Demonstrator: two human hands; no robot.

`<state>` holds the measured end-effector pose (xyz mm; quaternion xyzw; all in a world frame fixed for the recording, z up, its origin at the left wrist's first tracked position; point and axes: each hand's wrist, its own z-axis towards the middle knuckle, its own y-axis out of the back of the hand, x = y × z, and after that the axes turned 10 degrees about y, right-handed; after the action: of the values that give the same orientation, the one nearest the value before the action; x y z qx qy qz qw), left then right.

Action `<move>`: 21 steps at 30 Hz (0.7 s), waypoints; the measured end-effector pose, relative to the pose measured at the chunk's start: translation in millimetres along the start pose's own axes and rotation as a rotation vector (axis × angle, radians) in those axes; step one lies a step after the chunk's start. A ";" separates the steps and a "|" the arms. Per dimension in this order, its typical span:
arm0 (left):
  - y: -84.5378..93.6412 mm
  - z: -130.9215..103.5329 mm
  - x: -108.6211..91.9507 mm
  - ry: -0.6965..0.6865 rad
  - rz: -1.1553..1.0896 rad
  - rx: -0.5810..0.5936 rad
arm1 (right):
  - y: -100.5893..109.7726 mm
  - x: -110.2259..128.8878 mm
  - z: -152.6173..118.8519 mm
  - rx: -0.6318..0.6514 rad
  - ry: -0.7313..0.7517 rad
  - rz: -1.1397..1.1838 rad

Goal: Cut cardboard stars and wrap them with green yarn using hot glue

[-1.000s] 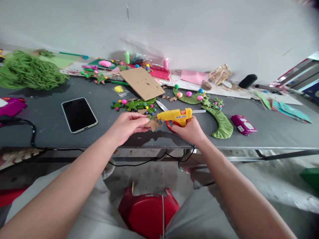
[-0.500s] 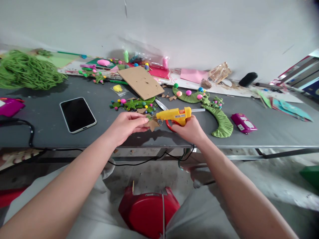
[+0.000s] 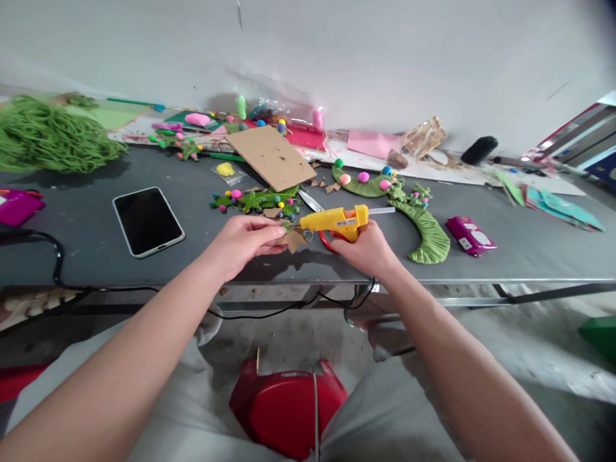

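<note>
Between the thumb and fingers of my left hand [image 3: 248, 242] is a small brown cardboard star [image 3: 296, 240], with a bit of green at its upper edge. My right hand [image 3: 366, 249] is wrapped round the handle of a yellow hot glue gun [image 3: 332, 221]. Its nozzle points left and meets or nearly meets the star; the exact contact is too small to tell. A clear glue stick [image 3: 382, 210] sticks out of its back. Scissors [image 3: 310, 201] with red handles lie behind the gun, partly hidden. Beyond my hands are green yarn stars [image 3: 253, 201] among colourful pompoms.
A green yarn-wrapped ring [image 3: 430, 237] with pompoms lies to the right, near a purple packet [image 3: 470, 236]. A phone [image 3: 148, 221] and green yarn [image 3: 55, 135] are at left. Cardboard [image 3: 269, 157] lies behind. A black cord [image 3: 260, 316] hangs below the table edge.
Almost nothing differs. The view has shifted very slightly, and both hands keep their hold on the star and the glue gun.
</note>
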<state>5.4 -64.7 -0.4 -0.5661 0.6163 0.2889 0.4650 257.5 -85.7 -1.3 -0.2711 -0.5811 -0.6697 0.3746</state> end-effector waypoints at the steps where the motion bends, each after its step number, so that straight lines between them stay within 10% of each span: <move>1: 0.3 0.4 0.2 -0.002 0.003 0.002 | 0.0 -0.8 0.1 0.004 0.005 -0.003; 12: 0.8 0.4 1.3 -0.011 0.051 -0.019 | 7.6 3.3 -2.1 -0.068 0.031 -0.207; 21: -2.9 -6.6 -0.7 -0.085 0.050 0.065 | 53.4 -28.1 16.2 -0.293 -0.057 -0.222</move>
<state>6.5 -70.8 3.4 -0.5223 0.6190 0.3038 0.5017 316.1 -66.8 9.9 -0.2759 -0.5139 -0.7765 0.2383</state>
